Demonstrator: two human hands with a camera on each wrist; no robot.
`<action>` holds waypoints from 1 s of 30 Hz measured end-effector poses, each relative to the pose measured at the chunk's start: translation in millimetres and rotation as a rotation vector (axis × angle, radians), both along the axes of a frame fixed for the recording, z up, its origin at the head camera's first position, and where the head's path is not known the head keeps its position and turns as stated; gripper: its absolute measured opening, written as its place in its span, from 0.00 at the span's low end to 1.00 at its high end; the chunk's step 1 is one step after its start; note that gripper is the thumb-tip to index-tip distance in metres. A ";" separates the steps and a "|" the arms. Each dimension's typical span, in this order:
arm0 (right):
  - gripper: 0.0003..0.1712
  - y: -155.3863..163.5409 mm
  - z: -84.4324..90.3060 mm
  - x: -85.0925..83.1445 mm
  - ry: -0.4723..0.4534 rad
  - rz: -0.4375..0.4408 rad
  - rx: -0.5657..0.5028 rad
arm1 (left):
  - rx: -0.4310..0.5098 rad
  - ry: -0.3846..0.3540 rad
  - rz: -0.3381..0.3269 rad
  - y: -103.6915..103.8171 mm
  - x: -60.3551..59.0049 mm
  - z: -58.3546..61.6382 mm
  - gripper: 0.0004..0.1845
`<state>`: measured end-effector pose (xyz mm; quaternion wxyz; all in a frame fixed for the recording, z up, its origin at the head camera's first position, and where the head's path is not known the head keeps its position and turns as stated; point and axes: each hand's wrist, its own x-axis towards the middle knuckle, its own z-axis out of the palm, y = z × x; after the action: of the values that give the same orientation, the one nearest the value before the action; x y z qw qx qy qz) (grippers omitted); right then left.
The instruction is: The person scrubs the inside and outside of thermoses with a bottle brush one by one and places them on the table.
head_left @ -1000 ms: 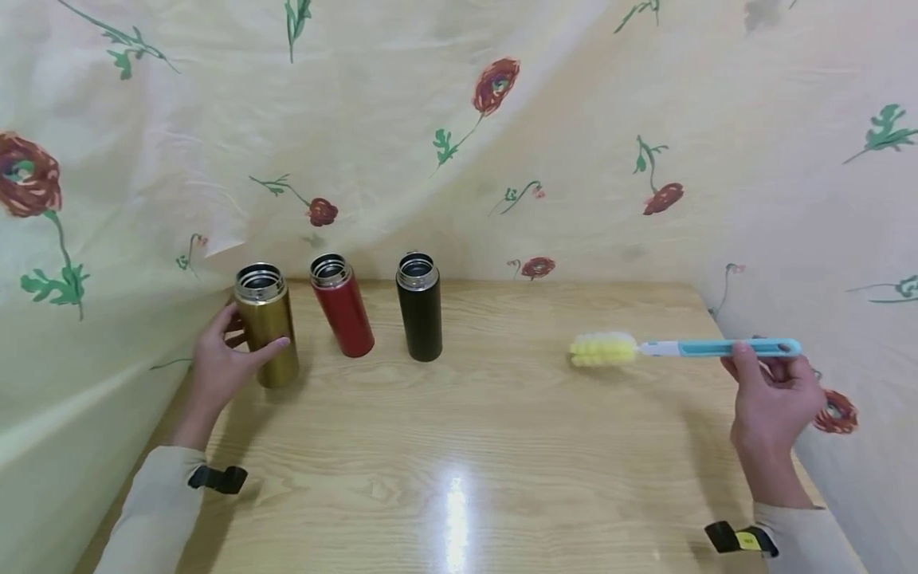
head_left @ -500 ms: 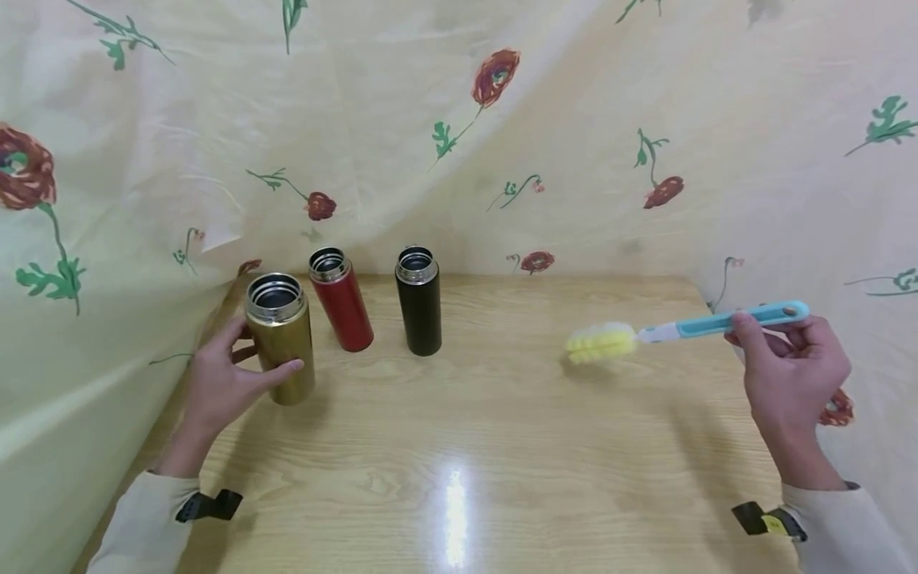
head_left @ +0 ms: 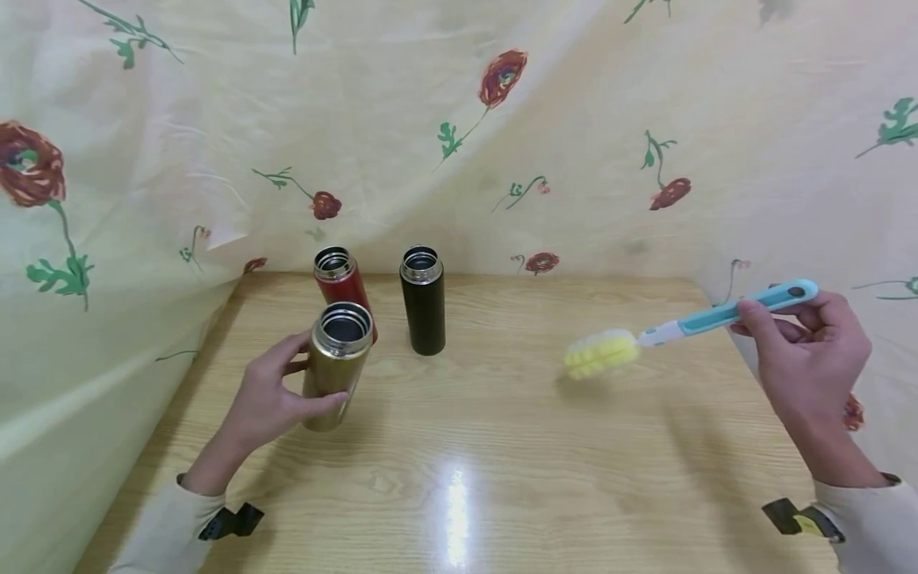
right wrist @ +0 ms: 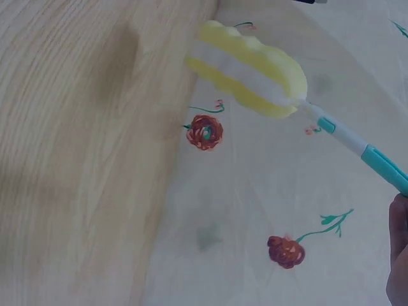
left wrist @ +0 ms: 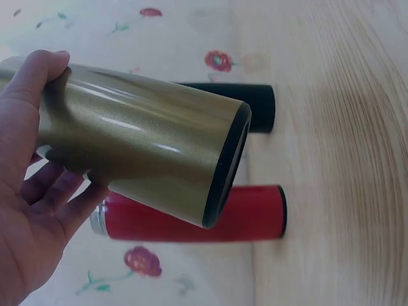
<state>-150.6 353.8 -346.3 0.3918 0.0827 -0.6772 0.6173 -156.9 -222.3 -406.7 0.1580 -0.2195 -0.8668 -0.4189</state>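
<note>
My left hand (head_left: 276, 399) grips an open gold flask (head_left: 335, 365), lifted off the wooden table (head_left: 502, 446) and tilted; the left wrist view shows the gold flask (left wrist: 146, 153) held between thumb and fingers of the left hand (left wrist: 32, 217). A red flask (head_left: 339, 275) (left wrist: 197, 213) and a black flask (head_left: 423, 299) (left wrist: 245, 105) stand open behind it. My right hand (head_left: 810, 359) holds the blue handle of a bottle brush (head_left: 688, 327), its yellow sponge head (head_left: 601, 352) (right wrist: 248, 67) hanging just above the table at the right.
A cream cloth with red flowers (head_left: 502, 119) hangs behind and along both sides of the table. Bare wood (head_left: 502, 478) lies between my hands, with a light glare near the front.
My left hand has lifted the gold flask from the back left and carried it toward the middle, tilting it. My right hand has raised the brush handle, tipping the sponge head down.
</note>
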 end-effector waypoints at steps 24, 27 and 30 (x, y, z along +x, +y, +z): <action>0.15 -28.4 74.4 -6.8 0.119 0.211 -0.172 | -0.042 0.098 -0.213 57.9 -30.3 3.6 0.42; 0.15 -30.8 81.9 -7.6 0.098 0.205 -0.186 | -0.036 0.089 -0.224 63.3 -35.0 2.8 0.42; 0.15 -34.2 89.1 -8.3 0.084 0.224 -0.239 | -0.029 0.082 -0.236 68.0 -38.9 1.3 0.43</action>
<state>-158.8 319.7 -257.2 0.3553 0.1363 -0.5686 0.7293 -195.8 -154.4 -405.4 0.1397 -0.3392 -0.8338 -0.4126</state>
